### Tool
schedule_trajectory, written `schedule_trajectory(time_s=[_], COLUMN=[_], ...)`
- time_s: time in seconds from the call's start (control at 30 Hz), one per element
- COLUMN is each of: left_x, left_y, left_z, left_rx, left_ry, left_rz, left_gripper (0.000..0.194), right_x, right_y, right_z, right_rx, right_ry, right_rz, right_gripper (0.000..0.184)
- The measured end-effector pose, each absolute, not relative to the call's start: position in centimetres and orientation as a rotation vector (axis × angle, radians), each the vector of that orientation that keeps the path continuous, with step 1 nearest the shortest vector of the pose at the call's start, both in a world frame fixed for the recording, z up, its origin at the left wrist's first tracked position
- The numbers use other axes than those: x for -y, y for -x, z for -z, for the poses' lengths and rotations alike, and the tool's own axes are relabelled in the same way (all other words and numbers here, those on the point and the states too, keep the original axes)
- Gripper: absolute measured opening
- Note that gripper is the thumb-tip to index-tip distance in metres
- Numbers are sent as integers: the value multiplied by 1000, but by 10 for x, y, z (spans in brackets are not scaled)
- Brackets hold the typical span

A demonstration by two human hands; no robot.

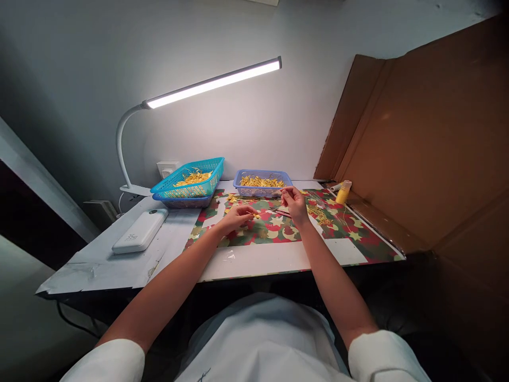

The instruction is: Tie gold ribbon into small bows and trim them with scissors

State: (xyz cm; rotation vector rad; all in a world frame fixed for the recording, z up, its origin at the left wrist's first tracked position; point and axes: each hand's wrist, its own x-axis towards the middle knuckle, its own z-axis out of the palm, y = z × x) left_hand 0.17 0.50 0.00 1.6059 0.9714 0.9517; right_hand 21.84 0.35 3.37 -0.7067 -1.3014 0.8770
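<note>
The left hand [237,216] has its grip closed on a small yellow piece [256,216], which pokes out past the fingertips, just over a camouflage-patterned sheet [286,233]. The right hand [293,202] is raised a little higher, thumb and forefinger drawn together in a pinch – whether anything fine sits in that grip is too small to tell. The two hands are apart, with a slender tool [283,213] lying between them, nearer the right.

Beyond the left hand, yellow strands [240,199] lie on the sheet; to the right of the right hand is a loose golden tangle [321,216]. Behind the hands a periwinkle basket [262,174] holds more yellow pieces. To its left a teal basket [217,171], also with yellow pieces inside, sits tilted on a darker blue basket [185,202].

Farther out, a yellow bottle [343,192] stands toward the right, near a tall cardboard panel [417,132]. A white power bank [140,232] rests on the left of the white surface [99,268] – and a lit lamp [214,84] stretches its bar above everything.
</note>
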Motion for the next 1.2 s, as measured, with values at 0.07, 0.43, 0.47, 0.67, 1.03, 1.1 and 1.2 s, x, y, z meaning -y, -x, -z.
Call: schedule_trajectory(time_s=[0.07, 0.43, 0.47, 0.67, 1.03, 1.1, 1.2], left_x=[-5, -7, -8, -8, -3, -5, -10], left_y=[-1, 0, 0, 0, -3, -2, -2], left_z=[0, 5, 6, 6, -1, 1, 4], left_rx=[-981, -945, -944, -881, -931, -962, -994], left_ry=[-1644, -1618, -1631, -1596, -1424, -1378, -1321], left_rz=[-976, -878, -876, -922, -1022, -1076, -1186], left_gripper=[22, 23, 26, 45, 41, 42, 46], right_x=[-3, 9, 10, 14, 11, 13, 15], right_y=[-219, -212, -211, -210, -206, -207, -210], right_z=[-32, -27, -27, -24, -17, -20, -22], right_rx=[1277, 1406, 1430, 1571, 1584, 1504, 1458], right_ry=[687, 648, 636, 689, 823, 702, 547], right_rz=[-908, -1016, -1021, -982, -916, -1122, -1383], right_gripper=[32, 23, 24, 25, 22, 25, 31])
